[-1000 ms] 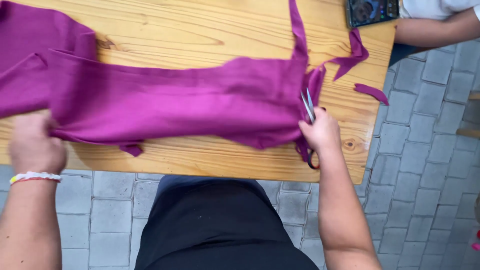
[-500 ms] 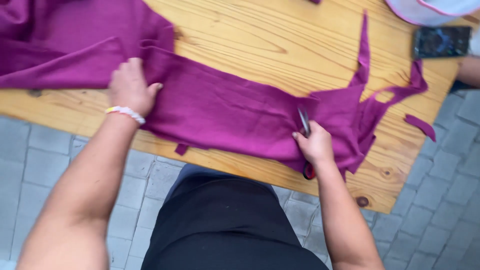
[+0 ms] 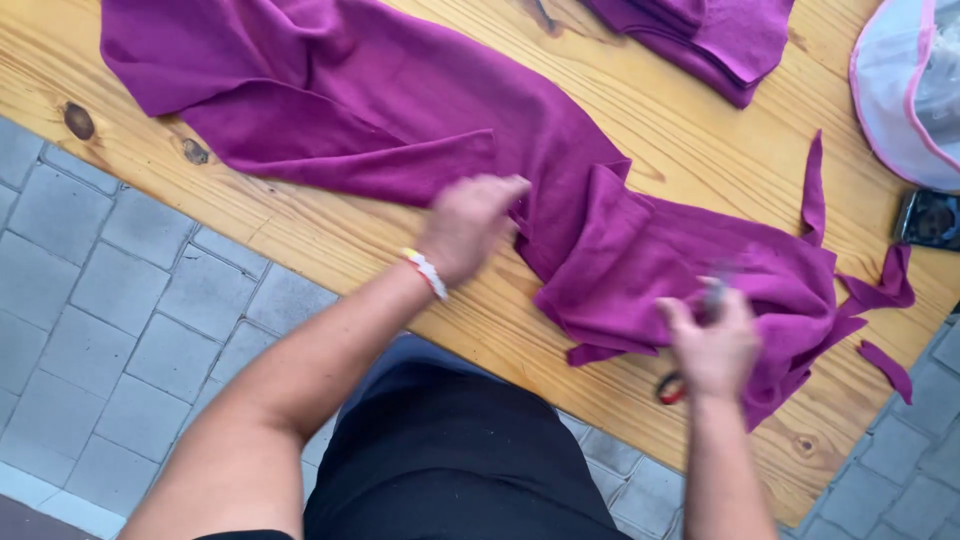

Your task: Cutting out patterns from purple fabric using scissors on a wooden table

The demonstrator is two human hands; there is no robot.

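Note:
A long piece of purple cloth (image 3: 400, 110) lies across a wooden table (image 3: 720, 150), bunched up near the right. My left hand (image 3: 470, 225) rests on the cloth's near edge, a beaded band at its wrist. My right hand (image 3: 712, 340) is blurred and holds a pair of scissors (image 3: 690, 360) with red handles over the bunched cloth near the table's front edge. Narrow cut strips of purple cloth (image 3: 815, 190) trail off to the right.
A folded stack of purple cloth (image 3: 700, 40) lies at the back. A white bag with pink trim (image 3: 900, 90) and a dark phone (image 3: 930, 220) sit at the far right. Grey paving stones (image 3: 120, 310) lie below the table's edge.
My left hand has slid right along the cloth toward my right hand, and the cloth has bunched between them. The view has shifted, with the table's far right side now showing.

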